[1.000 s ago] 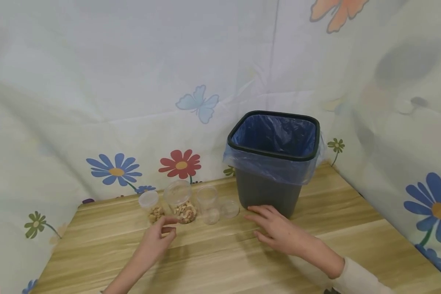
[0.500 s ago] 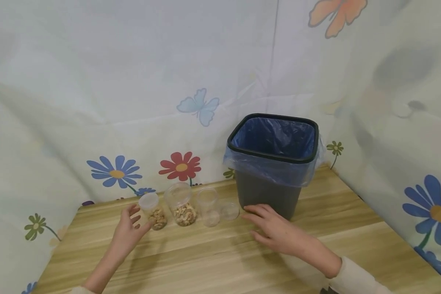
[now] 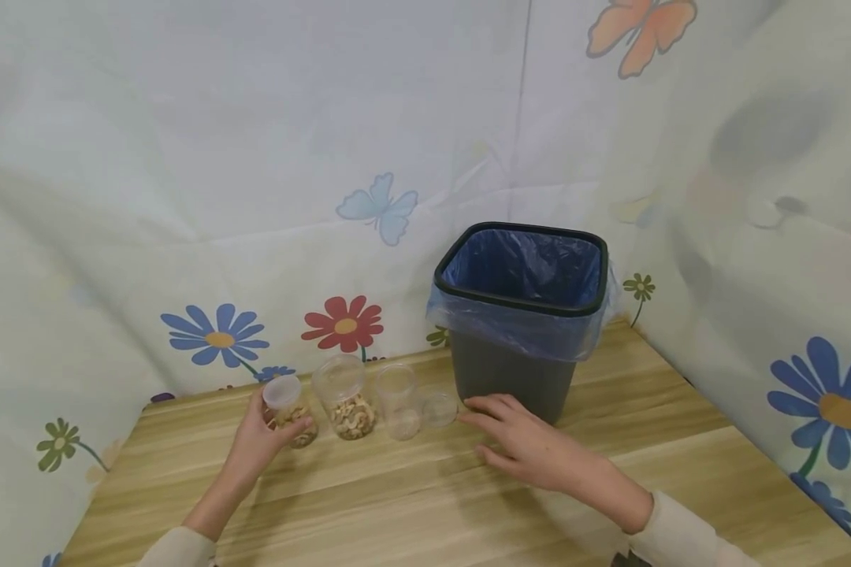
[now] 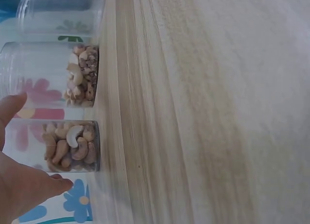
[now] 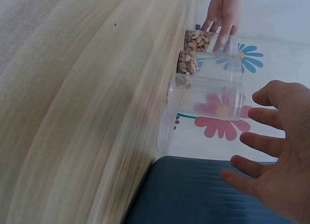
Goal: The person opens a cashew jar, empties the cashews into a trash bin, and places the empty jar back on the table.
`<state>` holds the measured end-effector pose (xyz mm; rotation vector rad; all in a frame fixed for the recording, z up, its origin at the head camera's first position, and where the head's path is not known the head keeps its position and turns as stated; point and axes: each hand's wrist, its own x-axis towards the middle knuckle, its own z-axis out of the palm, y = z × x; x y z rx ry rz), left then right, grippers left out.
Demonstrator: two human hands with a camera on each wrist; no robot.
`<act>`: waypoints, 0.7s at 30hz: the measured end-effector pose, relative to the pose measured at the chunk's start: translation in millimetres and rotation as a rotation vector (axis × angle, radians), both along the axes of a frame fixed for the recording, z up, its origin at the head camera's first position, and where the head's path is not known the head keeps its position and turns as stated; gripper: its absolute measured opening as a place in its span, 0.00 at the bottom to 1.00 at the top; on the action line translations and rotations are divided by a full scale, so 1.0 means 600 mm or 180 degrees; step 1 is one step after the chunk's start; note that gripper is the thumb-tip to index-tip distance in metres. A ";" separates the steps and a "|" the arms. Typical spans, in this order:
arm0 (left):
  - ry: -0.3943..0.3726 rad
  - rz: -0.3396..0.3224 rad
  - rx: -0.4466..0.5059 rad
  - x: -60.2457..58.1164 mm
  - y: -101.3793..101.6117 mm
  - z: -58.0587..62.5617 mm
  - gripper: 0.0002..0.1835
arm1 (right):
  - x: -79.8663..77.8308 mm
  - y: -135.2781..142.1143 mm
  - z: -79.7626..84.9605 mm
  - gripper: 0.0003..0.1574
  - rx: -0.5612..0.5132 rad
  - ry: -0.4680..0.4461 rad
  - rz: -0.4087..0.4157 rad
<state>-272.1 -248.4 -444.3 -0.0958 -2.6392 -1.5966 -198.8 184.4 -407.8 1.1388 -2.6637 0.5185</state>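
My left hand (image 3: 264, 437) curls round a small clear jar (image 3: 292, 408) with a whitish lid, its thumb across the front and fingers at the far left side. Cashews (image 4: 71, 145) fill the lower part of this upright jar. Just right of it stands a wider clear jar (image 3: 339, 379) with nut pieces (image 4: 83, 76) at the bottom. A third clear jar (image 3: 396, 386) is beside that, with a round clear lid (image 3: 440, 409) lying flat next to it. My right hand (image 3: 521, 441) hovers with spread fingers near this lid, in front of the bin, holding nothing.
A dark grey bin (image 3: 514, 378) lined with a blue plastic bag (image 3: 525, 335) stands at the back right of the wooden table (image 3: 397, 504). A white cloth backdrop (image 3: 255, 157) with flowers and butterflies encloses the table's back and sides.
My left hand has moved left from in front of the nut jars to the lidded cashew jar and closed round it. The right hand has stayed almost still.
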 end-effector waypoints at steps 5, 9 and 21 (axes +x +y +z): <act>0.0021 -0.0005 0.0095 -0.002 -0.001 -0.004 0.54 | -0.001 -0.006 0.005 0.31 0.0020 -0.0030 0.0029; 0.0073 0.0044 0.0219 -0.005 -0.003 -0.008 0.47 | -0.003 -0.015 0.008 0.30 -0.0014 0.0001 0.0069; 0.0000 0.0306 0.0084 -0.011 -0.007 -0.013 0.43 | -0.002 -0.025 0.017 0.29 -0.0013 -0.0095 0.0100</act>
